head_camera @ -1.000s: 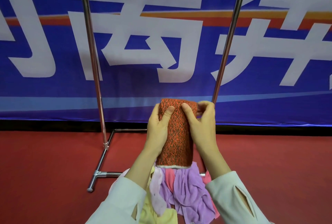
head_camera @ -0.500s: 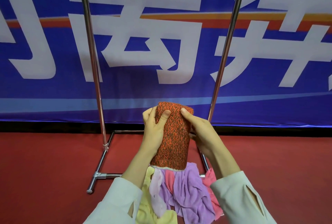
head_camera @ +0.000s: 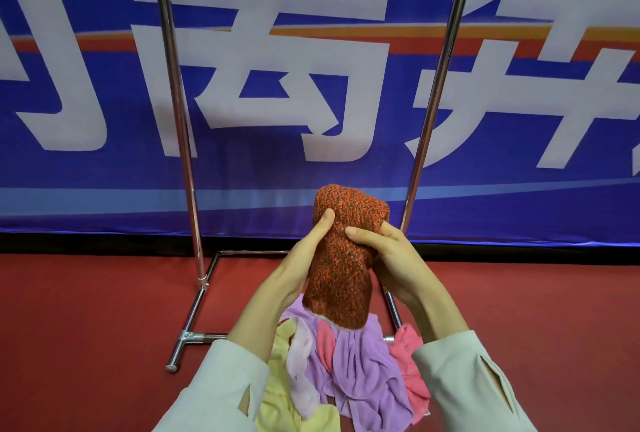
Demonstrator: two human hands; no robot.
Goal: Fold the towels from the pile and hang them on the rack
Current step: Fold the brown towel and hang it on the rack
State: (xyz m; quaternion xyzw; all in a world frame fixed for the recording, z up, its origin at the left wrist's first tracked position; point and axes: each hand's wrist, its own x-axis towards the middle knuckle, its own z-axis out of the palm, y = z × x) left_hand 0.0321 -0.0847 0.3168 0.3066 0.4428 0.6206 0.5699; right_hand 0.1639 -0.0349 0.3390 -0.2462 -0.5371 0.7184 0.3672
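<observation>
A folded orange-and-brown speckled towel [head_camera: 341, 272] hangs upright between both hands in front of the rack. My left hand [head_camera: 306, 255] grips its left side with the thumb on the front. My right hand [head_camera: 388, 251] holds its right side, thumb across the front. Below lies a pile of towels [head_camera: 353, 369] in purple, pink and yellow on the red floor. The metal rack [head_camera: 180, 126] has two shiny uprights; its top bar at the frame's upper edge carries dark items that are cut off.
The rack's base tubes [head_camera: 188, 338] lie on the red carpet [head_camera: 86, 327] around the pile. A blue banner [head_camera: 294, 85] with large white characters fills the wall behind the rack.
Both hands have slid down from the towel's top edge to its middle, and the towel's top has tilted to the right. The view has risen slightly toward the rack's top.
</observation>
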